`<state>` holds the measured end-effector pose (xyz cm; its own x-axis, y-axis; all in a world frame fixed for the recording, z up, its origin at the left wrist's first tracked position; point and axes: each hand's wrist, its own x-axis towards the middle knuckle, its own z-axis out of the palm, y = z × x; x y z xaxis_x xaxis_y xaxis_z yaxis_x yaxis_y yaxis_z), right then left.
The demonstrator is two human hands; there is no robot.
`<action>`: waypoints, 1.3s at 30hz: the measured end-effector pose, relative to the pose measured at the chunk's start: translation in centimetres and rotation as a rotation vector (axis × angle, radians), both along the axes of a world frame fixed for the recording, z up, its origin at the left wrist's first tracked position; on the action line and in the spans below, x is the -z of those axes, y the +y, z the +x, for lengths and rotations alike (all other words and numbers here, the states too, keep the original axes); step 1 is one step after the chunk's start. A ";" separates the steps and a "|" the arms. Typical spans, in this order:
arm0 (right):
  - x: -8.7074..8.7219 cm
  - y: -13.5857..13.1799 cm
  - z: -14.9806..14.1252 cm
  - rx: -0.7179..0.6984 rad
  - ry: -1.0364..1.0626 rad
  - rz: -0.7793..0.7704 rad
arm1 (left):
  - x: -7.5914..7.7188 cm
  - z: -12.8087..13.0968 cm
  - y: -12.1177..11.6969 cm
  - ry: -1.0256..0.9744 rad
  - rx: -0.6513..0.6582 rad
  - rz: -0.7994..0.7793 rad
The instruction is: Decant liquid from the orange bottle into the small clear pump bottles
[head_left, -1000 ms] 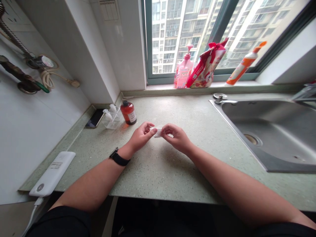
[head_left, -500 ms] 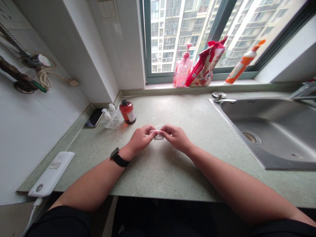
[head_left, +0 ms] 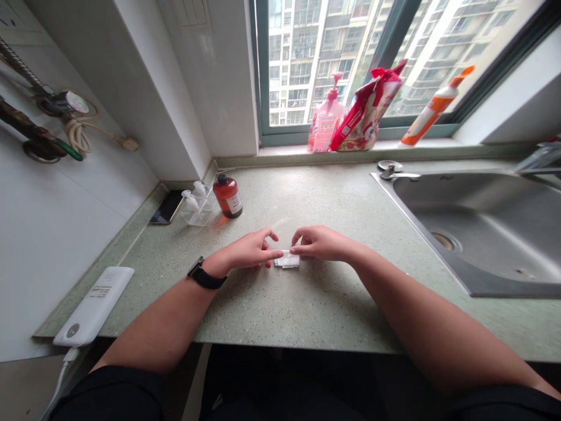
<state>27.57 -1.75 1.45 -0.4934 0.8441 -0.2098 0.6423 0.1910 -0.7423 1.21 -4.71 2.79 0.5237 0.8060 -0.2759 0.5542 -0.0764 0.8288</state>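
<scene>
A small white folded piece (head_left: 288,261), which looks like tissue or cloth, lies on the counter between my hands. My left hand (head_left: 249,249) is at its left, thumb stretched to its upper edge and index finger raised apart. My right hand (head_left: 323,242) hovers at its right side, with a gap between index finger and thumb and the other fingers curled under. Both thumb tips are at the piece's far edge; whether they touch it I cannot tell. Neither hand grips it.
A brown bottle (head_left: 228,197), a clear holder (head_left: 198,211) and a phone (head_left: 166,207) are at the back left. A white power bank (head_left: 94,307) lies near the left edge. The steel sink (head_left: 475,234) is on the right. Bottles and a red bag (head_left: 368,111) line the windowsill.
The white piece has come down and nearer to me, from between my fingertips onto the counter. My fingers have opened from their pinch and my hands have drawn slightly apart.
</scene>
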 end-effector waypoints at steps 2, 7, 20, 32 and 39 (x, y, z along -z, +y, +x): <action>-0.1 0.2 0.4 0.083 -0.073 0.210 | -0.2 -0.2 0.1 0.062 -0.080 0.221; -0.2 -0.2 -0.1 -0.047 -0.043 0.286 | 0.4 0.5 0.2 0.022 -0.065 0.551; -0.3 -1.7 -1.2 -0.223 -0.196 0.262 | 1.5 1.1 -0.2 0.112 0.211 0.494; -0.5 -0.9 -0.1 -0.280 -0.168 0.157 | 0.1 -0.7 0.5 -0.066 -0.140 0.661; 0.7 1.0 0.4 -0.047 0.070 0.232 | -1.7 -5.0 2.3 -0.317 -0.850 1.037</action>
